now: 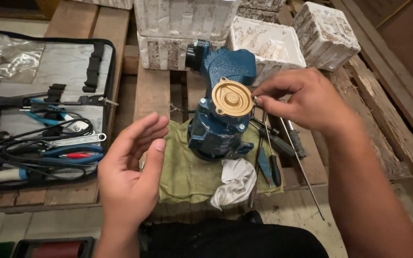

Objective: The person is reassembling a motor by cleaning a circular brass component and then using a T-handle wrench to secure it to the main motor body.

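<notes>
On a wooden pallet (154, 91), an open tool case (48, 62) lies at far left beside the left hand (130, 167), held open and empty, fingers spread. At centre, a blue pump (218, 129) stands upright on a green cloth (187, 167), apparently for padding, its brass-coloured cover (231, 98) facing upward. The right hand (307, 100) pinches a small fastener at the cover's rim; screwdrivers (271, 157) lie alongside.
</notes>
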